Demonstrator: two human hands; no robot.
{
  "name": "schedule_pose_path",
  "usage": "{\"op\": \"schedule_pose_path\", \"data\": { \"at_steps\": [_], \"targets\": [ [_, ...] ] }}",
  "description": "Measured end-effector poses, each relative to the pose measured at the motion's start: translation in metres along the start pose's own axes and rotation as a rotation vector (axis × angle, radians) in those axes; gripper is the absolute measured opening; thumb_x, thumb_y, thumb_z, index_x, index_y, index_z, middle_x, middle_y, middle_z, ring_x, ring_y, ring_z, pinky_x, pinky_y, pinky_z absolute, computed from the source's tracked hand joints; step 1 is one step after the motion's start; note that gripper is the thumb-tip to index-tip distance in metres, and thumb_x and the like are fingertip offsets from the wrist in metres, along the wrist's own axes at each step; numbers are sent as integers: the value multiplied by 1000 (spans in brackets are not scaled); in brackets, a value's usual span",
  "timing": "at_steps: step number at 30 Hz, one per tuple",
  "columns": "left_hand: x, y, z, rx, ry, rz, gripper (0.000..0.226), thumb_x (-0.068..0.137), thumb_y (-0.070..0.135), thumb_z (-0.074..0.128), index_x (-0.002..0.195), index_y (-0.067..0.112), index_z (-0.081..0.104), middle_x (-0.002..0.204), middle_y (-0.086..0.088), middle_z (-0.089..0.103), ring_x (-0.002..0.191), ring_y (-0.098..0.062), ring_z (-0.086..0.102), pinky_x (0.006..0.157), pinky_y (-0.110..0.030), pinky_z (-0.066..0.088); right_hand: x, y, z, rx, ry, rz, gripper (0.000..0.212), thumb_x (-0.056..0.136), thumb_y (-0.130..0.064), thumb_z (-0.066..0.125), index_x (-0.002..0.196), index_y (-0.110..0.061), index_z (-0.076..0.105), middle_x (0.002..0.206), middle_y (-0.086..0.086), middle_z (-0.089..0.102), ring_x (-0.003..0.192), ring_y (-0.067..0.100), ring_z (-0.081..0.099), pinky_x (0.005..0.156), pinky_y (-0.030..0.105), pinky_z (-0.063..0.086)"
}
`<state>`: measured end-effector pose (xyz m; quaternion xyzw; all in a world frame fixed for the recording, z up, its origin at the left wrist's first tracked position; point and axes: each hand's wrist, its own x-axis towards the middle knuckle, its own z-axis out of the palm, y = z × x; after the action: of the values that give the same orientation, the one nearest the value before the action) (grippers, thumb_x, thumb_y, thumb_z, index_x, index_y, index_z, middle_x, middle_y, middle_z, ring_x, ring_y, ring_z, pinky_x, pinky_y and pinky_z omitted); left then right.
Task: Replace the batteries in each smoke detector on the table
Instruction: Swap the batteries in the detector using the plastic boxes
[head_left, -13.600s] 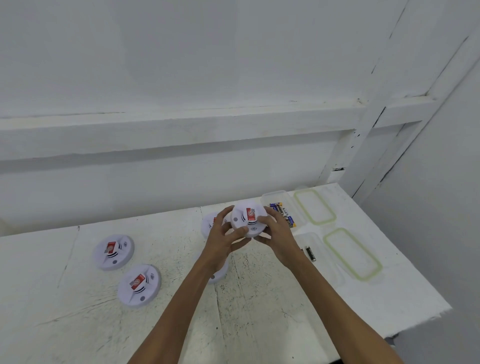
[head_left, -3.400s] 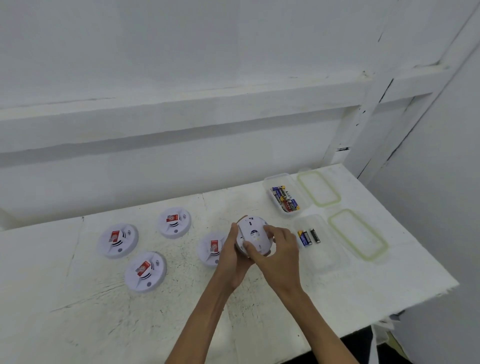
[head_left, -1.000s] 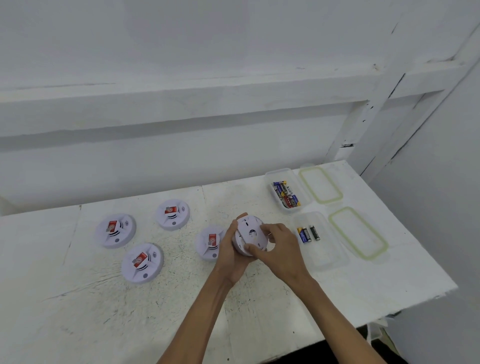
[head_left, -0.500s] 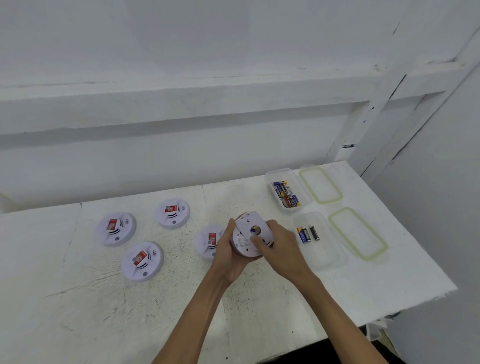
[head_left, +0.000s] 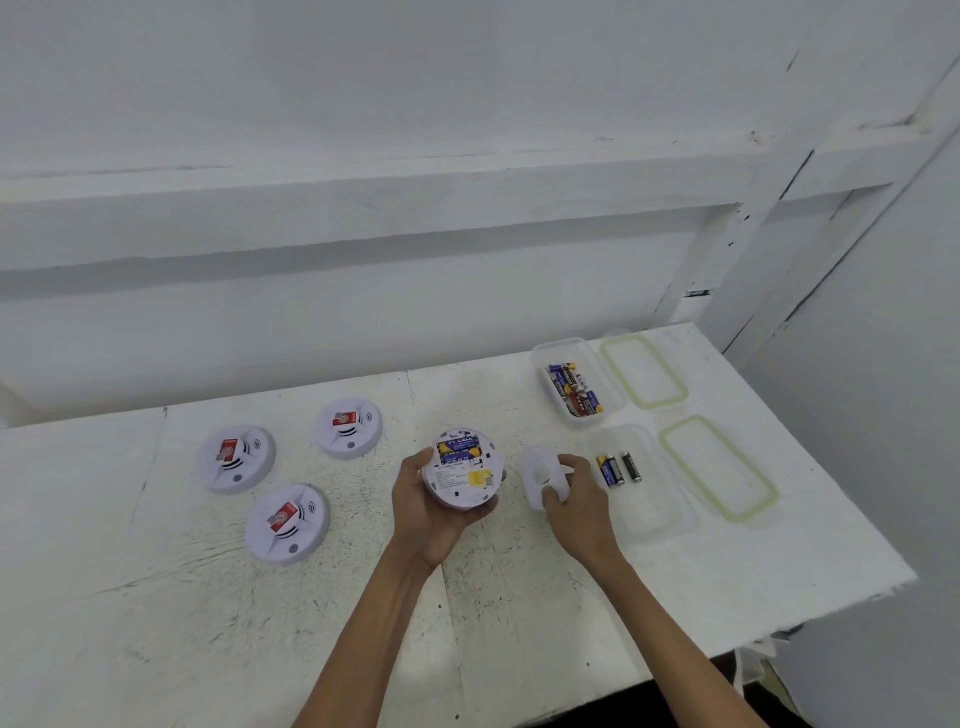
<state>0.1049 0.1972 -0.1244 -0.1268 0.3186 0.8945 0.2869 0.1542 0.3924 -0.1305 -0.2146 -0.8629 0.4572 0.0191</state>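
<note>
the back cover (head_left: 537, 470) is now off, pinched in the right hand (head_left: 574, 506), while the left hand (head_left: 431, 512) cups the smoke detector (head_left: 464, 480) above the table (head_left: 519, 597), its batteries (head_left: 457, 449) exposed for removal

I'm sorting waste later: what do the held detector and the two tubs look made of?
Detector: probably matte white plastic; moulded, opaque shell. Far tub and near tub: clear glossy plastic, it seems; batteries and table show through the walls.
</note>
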Motion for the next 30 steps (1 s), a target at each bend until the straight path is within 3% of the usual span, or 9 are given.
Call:
{"op": "schedule_pose_path", "data": {
  "at_steps": [3, 5, 7, 11, 14, 17, 22, 26, 30],
  "targets": [
    [0, -1, 0, 14, -13, -26, 57, 76, 25, 64, 129, 4, 61, 131, -29, 62, 118, -50, 57, 73, -45, 58, 0, 11, 8, -64, -1, -14, 52, 93, -3, 57, 141, -11, 41, 124, 11, 62, 88, 15, 60, 61, 7, 46],
    [2, -3, -2, 41, -4, -27, 68, 67, 18, 67, 133, 3, 57, 130, -31, 62, 114, -50, 62, 70, -43, 59, 0, 18, 14, -84, 6, -19, 54, 92, -3, 58, 143, -11, 40, 132, 12, 60, 106, 22, 61, 79, 19, 53],
    [2, -8, -3, 72, 6, -13, 80, 64, 20, 73, 139, 2, 52, 135, -32, 60, 114, -51, 63, 69, -43, 60, -3, 20, 17, -156, 12, -28, 54, 93, -7, 58, 144, -10, 39, 138, 12, 55, 121, 26, 55, 92, 33, 52],
    [5, -17, -4, 194, 55, 10, 80, 71, 30, 78, 142, 5, 52, 133, -29, 63, 117, -55, 61, 64, -38, 61, -13, 15, 17, -298, 88, -120, 49, 97, -16, 55, 144, -8, 42, 144, 9, 44, 133, 26, 36, 100, 33, 43],
    [4, -22, -3, 301, 86, -1, 76, 74, 36, 80, 140, 6, 57, 129, -27, 66, 120, -56, 59, 59, -34, 59, -18, 1, 12, -132, 125, -238, 32, 102, -17, 50, 134, -15, 54, 135, 0, 54, 121, 14, 49, 96, 28, 50],
    [0, -25, -2, 399, 77, 12, 51, 91, 25, 74, 137, 10, 59, 119, -24, 72, 108, -54, 66, 55, -32, 57, -21, -13, 5, 126, 59, -213, 31, 103, -24, 52, 133, -21, 57, 130, -5, 59, 111, 2, 59, 79, 12, 53],
    [-1, -31, -2, 571, 68, 64, 43, 97, 17, 69, 136, 17, 52, 110, -16, 76, 84, -46, 74, 51, -32, 54, -17, -14, 1, 135, -104, -281, 47, 99, -25, 61, 143, -31, 46, 136, -13, 54, 120, 3, 56, 87, 19, 56],
    [-4, -31, 2, 663, 55, 118, 41, 96, 22, 71, 133, 20, 54, 105, -14, 77, 76, -41, 74, 48, -29, 50, -16, -14, 2, 167, -100, -284, 42, 98, -15, 61, 137, -27, 51, 128, -10, 62, 112, 3, 63, 85, 19, 57],
    [0, -33, 1, 612, 107, 118, 39, 95, 21, 71, 132, 22, 59, 111, -10, 76, 89, -28, 74, 63, -33, 59, -18, -12, 2, 160, -93, -303, 40, 96, -15, 62, 133, -26, 53, 125, -9, 63, 108, 6, 65, 84, 26, 59]
  ]
}}
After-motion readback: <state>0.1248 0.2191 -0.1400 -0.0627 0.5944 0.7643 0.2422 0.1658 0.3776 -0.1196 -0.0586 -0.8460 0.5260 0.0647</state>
